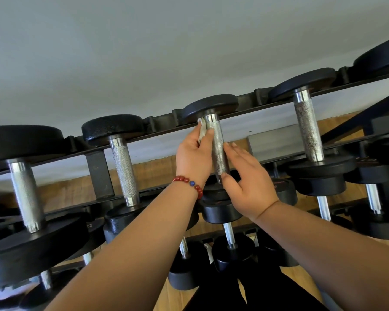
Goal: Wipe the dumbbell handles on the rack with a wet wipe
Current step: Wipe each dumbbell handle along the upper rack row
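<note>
Behind everything, a big grey wall (144,52). In front of it, a black dumbbell rack (99,171), with rows going down toward a wooden floor (301,279). On the top row, a line of dumbbells side by side, each with round black ends and a rough, shiny metal bar. Lower down, more dumbbells, partly hidden by two bare arms.

In the middle of the top row, the middle dumbbell (209,106), with its handle (218,149) between both hands. On the left side of that handle, the left hand (193,158), pinching a white wet wipe (201,131) against the top part of the bar. Thumb tip right up against the metal, the other fingers mostly hidden.

On the right side, the right hand (247,180), fingers straight and pressed together, lying flat along the bar and touching it. Thumb out by the bottom end of the bar.

Wet wipe bunched up small, just under the far black end of the dumbbell. On the left wrist, a bracelet (189,181) of red beads with one blue bead.
</note>
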